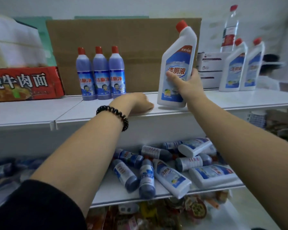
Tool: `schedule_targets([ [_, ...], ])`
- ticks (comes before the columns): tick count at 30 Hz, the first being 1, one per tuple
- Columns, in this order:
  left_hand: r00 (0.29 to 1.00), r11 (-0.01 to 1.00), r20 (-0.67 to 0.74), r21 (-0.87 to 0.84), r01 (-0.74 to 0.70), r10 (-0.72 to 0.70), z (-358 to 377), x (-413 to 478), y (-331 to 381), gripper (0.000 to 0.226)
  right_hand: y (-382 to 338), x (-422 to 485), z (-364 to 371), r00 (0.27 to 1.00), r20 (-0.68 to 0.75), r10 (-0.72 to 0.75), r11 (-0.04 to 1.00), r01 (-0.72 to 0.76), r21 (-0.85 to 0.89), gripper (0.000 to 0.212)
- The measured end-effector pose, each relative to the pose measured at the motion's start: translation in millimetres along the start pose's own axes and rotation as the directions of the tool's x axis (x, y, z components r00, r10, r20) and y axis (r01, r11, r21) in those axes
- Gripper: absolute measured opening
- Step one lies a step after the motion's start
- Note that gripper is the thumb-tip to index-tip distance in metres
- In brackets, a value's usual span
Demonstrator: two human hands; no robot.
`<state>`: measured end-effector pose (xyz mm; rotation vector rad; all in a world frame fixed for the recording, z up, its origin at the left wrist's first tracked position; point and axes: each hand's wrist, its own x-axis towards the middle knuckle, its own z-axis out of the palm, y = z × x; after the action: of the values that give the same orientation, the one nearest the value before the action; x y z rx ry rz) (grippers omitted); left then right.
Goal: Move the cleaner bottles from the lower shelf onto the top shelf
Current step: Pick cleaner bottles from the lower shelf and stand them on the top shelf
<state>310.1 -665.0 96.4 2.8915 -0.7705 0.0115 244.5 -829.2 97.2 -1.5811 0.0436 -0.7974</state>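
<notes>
Head view. Right hand [189, 86] grips a white cleaner bottle [178, 52] by its lower body, thumb across the label and fingers behind it. Bottle is red-capped and tilted, its base at the front of the top shelf [40, 110]; whether it touches cannot be told. Left hand [140, 102] rests on the same shelf edge just left of that bottle, fingers loosely bent, holding nothing. Hands are near each other, not touching. Black bead bracelet [114, 116] on the left wrist.

On the top shelf:
- three purple bottles [101, 75] upright in a tight row, left of the hands, in front of a cardboard sheet [131, 40];
- two white bottles [241, 67] upright at far right.

Lower shelf [116, 195]: a heap of bottles [165, 165], purple and white mixed, all lying on their sides. Red carton [23, 83] at the top shelf's left end.
</notes>
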Motion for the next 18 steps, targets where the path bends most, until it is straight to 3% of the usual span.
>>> schedule_targets([
  [5,0.994,0.994,0.025,-0.041,-0.106,0.107,9,24,38,0.057,2,1,-51,0.996,-0.082,-0.022,0.997,0.016,-0.076,0.058],
  [11,0.984,0.983,0.024,-0.065,-0.175,0.176,19,49,64,0.059,11,7,-104,0.976,-0.214,-0.044,0.998,0.033,-0.052,0.06],
  [18,0.988,0.992,0.091,-0.013,-0.123,0.124,13,85,104,0.059,27,51,-159,0.982,-0.186,-0.022,0.997,0.007,-0.078,0.058],
])
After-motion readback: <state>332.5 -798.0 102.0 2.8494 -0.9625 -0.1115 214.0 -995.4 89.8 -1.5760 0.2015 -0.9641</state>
